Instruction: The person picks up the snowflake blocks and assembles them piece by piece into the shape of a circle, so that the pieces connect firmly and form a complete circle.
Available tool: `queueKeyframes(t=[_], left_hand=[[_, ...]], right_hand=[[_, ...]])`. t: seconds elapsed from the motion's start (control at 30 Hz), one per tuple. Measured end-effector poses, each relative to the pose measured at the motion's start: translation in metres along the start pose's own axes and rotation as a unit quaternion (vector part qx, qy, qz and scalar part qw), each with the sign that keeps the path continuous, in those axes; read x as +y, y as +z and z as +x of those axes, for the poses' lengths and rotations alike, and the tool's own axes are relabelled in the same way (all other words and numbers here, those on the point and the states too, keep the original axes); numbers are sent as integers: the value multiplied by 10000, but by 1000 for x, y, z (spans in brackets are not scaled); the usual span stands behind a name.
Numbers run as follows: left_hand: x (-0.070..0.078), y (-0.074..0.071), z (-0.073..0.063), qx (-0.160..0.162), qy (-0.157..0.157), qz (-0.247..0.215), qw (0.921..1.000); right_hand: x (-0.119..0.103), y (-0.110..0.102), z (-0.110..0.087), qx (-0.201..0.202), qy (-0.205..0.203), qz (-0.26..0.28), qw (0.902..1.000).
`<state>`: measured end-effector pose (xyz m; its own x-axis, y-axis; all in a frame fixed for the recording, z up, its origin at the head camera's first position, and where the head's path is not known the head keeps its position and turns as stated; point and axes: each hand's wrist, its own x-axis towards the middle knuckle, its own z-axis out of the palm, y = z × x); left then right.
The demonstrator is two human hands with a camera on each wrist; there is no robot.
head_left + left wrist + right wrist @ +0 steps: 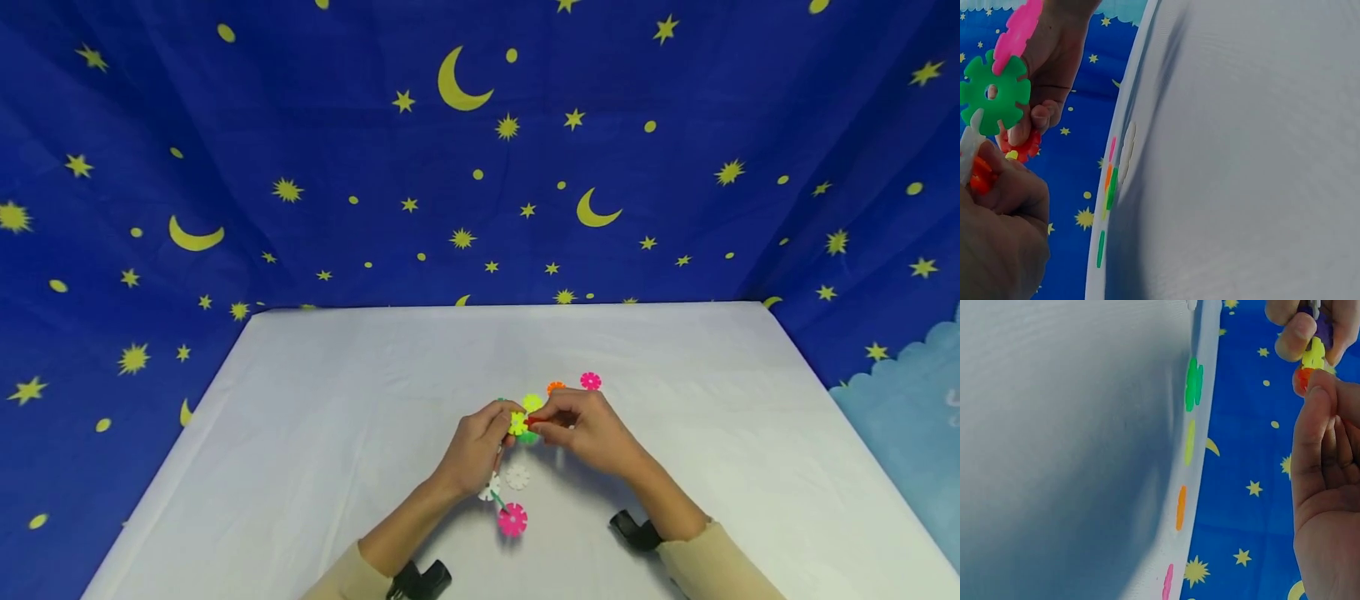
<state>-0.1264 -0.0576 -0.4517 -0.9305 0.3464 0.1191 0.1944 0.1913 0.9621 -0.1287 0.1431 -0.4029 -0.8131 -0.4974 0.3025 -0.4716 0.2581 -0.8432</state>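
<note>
My left hand [471,450] grips a joined chain of notched plastic snowflake discs. A yellow disc [517,423] sits at the chain's upper end, and a purple disc [1324,331] shows between the left fingers in the right wrist view. Lower down hang a white disc [489,487], an edge-on green disc [1010,97] and a pink disc [513,520]. Between thumb and fingertips, my right hand [596,429] pinches a red disc [1030,147] against the yellow one. Fingers cover where these two meet, so how far they interlock is hidden.
Loose discs lie on the white table [337,433] beyond and beneath the hands: white [517,477], green [529,437], yellow [532,402], orange [556,387] and pink [591,381]. A blue star-patterned cloth [375,150] hangs behind the table. Black wrist devices [636,532] show at both wrists.
</note>
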Motion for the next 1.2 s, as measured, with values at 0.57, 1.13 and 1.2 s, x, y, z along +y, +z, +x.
queueKeyframes(t=[0.57,1.13,1.2], left_hand=[[3,-5,0,204,-121,-83,9997],[6,-18,6,328,-163,-333,9988],[5,-18,6,357,-185,-295,9988]], right_hand=[[30,10,0,266,236,-433,9984],[41,10,1,-1423,650,-949,9831],[42,11,1,-1567,574,-1054,9803]])
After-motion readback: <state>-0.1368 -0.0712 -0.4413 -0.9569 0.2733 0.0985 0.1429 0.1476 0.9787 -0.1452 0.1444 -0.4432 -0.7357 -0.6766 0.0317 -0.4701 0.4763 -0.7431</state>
